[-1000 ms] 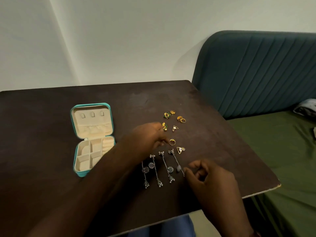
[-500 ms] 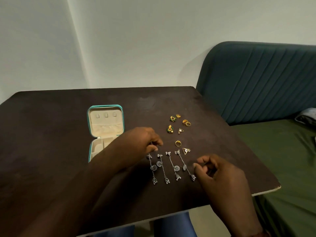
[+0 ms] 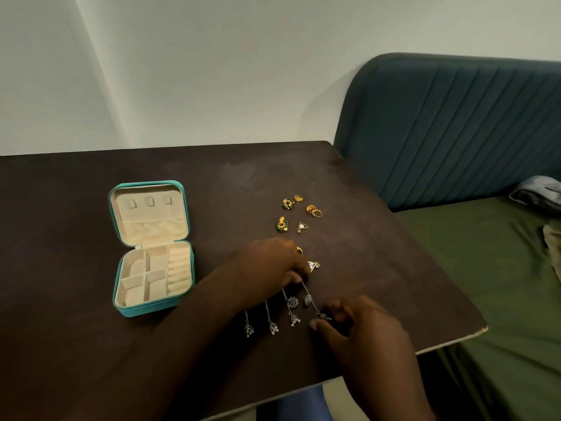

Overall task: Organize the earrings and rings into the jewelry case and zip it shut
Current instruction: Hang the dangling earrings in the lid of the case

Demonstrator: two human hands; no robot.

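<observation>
A teal jewelry case (image 3: 142,311) lies open on the dark table (image 3: 76,238), its beige compartments empty. Several long silver dangle earrings (image 3: 293,302) lie in a row near the front. My left hand (image 3: 267,265) covers their top ends, fingertips pinched on the top of the rightmost one (image 3: 308,299). My right hand (image 3: 364,332) pinches that earring's lower end. Behind lie two green-gold studs (image 3: 287,203), two triangle earrings (image 3: 302,227), gold rings (image 3: 314,210) and one ring (image 3: 299,250) half hidden by my left hand.
The table's right edge (image 3: 440,284) meets a bed with a green sheet (image 3: 501,299) and a teal padded headboard (image 3: 455,126). Crumpled cloth (image 3: 537,189) lies on the bed. A white wall stands behind the table.
My left hand slid right along the tops of the silver earrings to the rightmost one. My right hand moved in onto that earring's lower end. The camera dipped, showing the whole case.
</observation>
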